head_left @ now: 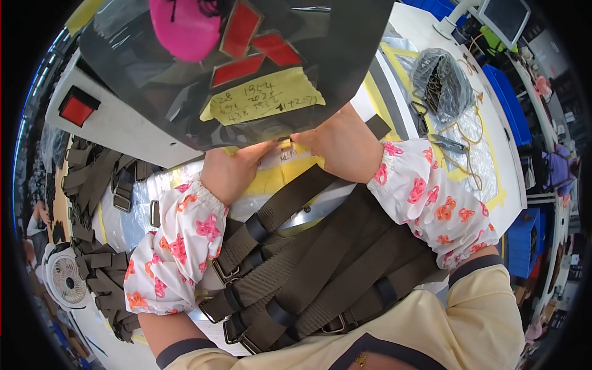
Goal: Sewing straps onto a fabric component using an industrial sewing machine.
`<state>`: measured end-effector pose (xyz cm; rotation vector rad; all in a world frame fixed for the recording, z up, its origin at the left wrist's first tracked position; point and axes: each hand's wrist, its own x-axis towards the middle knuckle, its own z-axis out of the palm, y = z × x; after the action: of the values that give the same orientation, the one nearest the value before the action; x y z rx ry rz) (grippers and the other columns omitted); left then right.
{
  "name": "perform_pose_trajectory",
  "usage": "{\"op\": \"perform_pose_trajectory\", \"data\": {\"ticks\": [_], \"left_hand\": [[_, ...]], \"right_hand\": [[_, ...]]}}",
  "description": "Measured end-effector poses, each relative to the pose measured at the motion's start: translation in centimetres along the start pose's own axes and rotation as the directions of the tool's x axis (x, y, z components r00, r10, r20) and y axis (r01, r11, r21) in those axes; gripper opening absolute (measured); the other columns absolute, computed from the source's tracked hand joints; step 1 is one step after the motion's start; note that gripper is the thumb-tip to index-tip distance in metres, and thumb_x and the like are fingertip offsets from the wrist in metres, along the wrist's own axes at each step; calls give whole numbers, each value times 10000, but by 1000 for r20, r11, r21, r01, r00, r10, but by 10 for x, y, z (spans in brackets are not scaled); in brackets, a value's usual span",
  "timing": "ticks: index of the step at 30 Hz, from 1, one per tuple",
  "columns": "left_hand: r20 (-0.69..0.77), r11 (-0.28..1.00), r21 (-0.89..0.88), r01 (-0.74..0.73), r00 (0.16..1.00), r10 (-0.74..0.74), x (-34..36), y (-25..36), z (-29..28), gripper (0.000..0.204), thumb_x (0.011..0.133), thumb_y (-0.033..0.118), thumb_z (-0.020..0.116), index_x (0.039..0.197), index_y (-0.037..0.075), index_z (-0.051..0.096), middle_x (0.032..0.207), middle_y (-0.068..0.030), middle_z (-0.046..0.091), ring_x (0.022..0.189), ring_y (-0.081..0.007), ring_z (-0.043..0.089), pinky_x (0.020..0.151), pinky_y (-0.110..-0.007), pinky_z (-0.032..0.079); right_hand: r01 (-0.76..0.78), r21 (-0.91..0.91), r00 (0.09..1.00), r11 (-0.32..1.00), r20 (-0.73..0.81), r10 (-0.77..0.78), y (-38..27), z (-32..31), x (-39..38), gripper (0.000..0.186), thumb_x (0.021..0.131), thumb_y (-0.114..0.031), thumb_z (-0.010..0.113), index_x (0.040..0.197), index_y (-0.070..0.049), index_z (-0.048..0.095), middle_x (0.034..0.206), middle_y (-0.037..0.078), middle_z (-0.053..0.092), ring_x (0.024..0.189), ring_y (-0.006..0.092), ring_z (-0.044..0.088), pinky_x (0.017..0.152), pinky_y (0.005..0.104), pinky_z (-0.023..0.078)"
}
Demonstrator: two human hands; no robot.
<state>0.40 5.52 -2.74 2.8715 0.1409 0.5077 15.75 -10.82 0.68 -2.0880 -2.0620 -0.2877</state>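
Note:
My left hand (229, 174) and my right hand (346, 147) meet under the dark head of a sewing machine (179, 105). Their fingertips come together at a small light piece (286, 145), too small to name. The machine head hides most of the fingers, which look pressed together. Below my hands lies a pile of dark olive webbing straps (333, 253) with metal buckles (227, 271) and black loops. One strap (299, 196) runs up from the pile toward my right wrist. A strap end (377, 127) shows just beyond my right hand.
More buckled straps (92, 179) hang at the left, near a white fan (65, 280). At the right are a clear plastic bag of dark cords (439, 83), thread snips (450, 144) and yellow cord. Blue bins (524, 240) stand beyond the table. A red switch (79, 106) sits on the machine.

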Motion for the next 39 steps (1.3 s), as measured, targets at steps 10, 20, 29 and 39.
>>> {"op": "perform_pose_trajectory", "data": {"ticks": [10, 20, 29, 39], "left_hand": [[44, 985, 170, 6, 999, -13, -19, -4, -27, 218, 770, 129, 551, 973, 151, 626, 572, -105, 523, 500, -283, 545, 451, -377, 442], [-34, 922, 344, 179, 983, -178, -74, -22, -89, 325, 692, -18, 566, 1016, 12, 566, 1020, -121, 579, 1010, -269, 535, 891, -392, 387], [-302, 770, 607, 199, 953, -8, -91, -53, -106, 318, 659, -32, 540, 924, 96, 660, 1017, -22, 639, 939, -224, 571, 822, -338, 440], [-180, 585, 722, 370, 916, -359, -118, -151, -119, 349, 732, -17, 510, 1035, 119, 618, 1136, -4, 594, 1034, -186, 548, 899, -337, 381]], "right_hand": [[-65, 210, 996, 976, -39, 75, 7, 11, -5, 231, 644, -36, 625, 850, -137, 647, 923, -54, 626, 991, 132, 535, 1001, 472, 281], [252, -3, 945, 968, -217, -246, 6, 6, -6, 176, 643, -69, 598, 816, -35, 598, 729, 36, 589, 706, 206, 565, 659, 330, 461], [285, 3, 932, 958, -236, -277, -22, 18, -1, 218, 628, -100, 593, 816, -22, 514, 905, 124, 586, 718, 231, 599, 513, 329, 471], [268, 177, 963, 947, -77, -258, -88, 20, 44, 114, 669, -97, 572, 763, -44, 536, 745, 56, 533, 786, 199, 589, 579, 310, 495]]}}
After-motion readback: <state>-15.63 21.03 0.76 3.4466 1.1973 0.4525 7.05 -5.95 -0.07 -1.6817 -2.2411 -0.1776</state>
